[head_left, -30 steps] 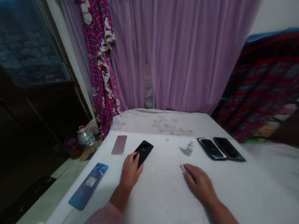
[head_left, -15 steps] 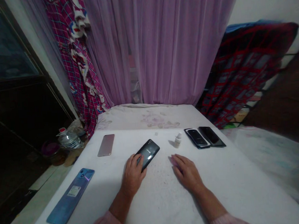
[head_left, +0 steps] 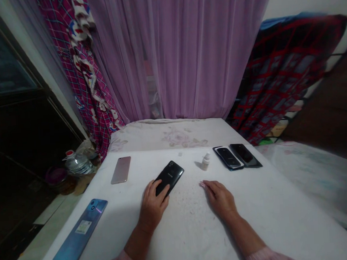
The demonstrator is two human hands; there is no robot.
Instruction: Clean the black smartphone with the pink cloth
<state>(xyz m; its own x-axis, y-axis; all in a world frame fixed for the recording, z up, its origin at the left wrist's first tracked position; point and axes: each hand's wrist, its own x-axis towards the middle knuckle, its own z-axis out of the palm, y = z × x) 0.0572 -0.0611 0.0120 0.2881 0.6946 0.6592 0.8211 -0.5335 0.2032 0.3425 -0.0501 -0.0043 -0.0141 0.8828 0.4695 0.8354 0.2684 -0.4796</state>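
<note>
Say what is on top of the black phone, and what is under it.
The left hand lies over the near end of the black phone, hiding that part. White surface shows around them; whatever is directly underneath the phone is covered.

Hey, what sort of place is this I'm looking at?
Probably a room in a home, though I can't be certain. Purple curtains hang behind the white-covered surface, a floral cloth shows at its far end, and a large plastic bottle sits low at the left.
</note>
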